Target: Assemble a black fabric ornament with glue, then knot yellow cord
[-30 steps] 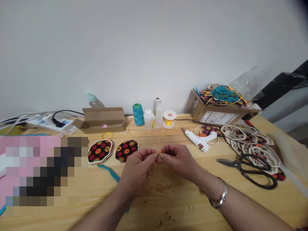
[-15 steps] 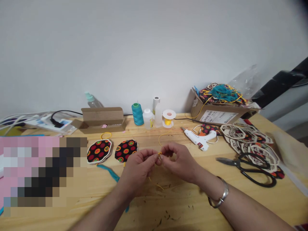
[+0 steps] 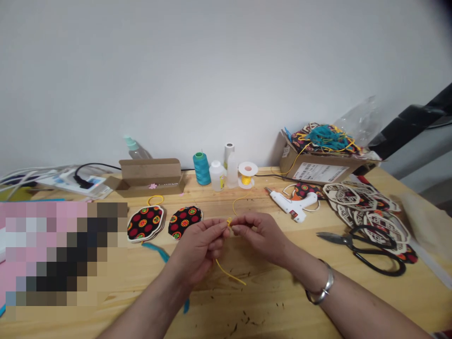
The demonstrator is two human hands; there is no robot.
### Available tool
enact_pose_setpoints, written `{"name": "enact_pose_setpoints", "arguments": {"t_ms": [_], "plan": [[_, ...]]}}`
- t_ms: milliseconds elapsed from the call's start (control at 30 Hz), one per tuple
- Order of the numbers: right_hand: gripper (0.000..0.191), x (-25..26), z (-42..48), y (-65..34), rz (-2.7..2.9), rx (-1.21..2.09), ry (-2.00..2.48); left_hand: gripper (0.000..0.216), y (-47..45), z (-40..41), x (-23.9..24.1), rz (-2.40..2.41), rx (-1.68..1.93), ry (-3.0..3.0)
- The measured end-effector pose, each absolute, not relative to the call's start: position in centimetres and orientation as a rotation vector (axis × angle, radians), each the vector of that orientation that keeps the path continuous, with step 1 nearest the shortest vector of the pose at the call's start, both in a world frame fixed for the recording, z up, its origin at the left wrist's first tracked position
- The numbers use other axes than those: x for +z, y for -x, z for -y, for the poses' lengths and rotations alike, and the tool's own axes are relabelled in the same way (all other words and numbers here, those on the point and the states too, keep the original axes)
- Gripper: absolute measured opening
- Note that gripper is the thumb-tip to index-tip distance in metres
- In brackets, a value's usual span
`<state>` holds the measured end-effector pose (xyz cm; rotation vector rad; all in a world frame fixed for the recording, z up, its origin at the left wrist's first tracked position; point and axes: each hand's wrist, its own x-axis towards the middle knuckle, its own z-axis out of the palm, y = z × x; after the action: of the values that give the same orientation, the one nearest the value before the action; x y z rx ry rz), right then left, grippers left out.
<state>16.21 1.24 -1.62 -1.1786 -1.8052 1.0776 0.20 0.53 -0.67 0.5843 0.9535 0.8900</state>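
Head view, bare stretch: pale wooden counter (image 3: 268,294) between my forearms, dark specks on it.
Right side: black-handled metal scissors (image 3: 348,240), apart from my wrist.
Thin yellow cord (image 3: 229,222): looped at my fingertips, one end trailing toward me.
Left grip (image 3: 197,245): thumb and fingers pinched on the cord.
Right grip (image 3: 259,235): pinching it too, forearm slanting inward.

Legible text: none. White paper label (image 3: 320,172), barred and printed, on brown cardboard box (image 3: 290,159): print too small. Small yellow label (image 3: 222,181) on white translucent plastic bottle (image 3: 216,175): unreadable. Red-and-dark sticker (image 3: 294,213) on white pistol-shaped glue gun (image 3: 288,203): unreadable.
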Motion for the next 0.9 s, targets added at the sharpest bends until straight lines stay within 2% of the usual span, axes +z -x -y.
{"name": "enact_pose_setpoints", "arguments": {"t_ms": [900], "plan": [[0.012,-1.2,-0.91,-16.04,1.859,0.961,1.162,0.014,-0.61,-0.32,-0.78,-0.992,0.931,-0.63]]}}
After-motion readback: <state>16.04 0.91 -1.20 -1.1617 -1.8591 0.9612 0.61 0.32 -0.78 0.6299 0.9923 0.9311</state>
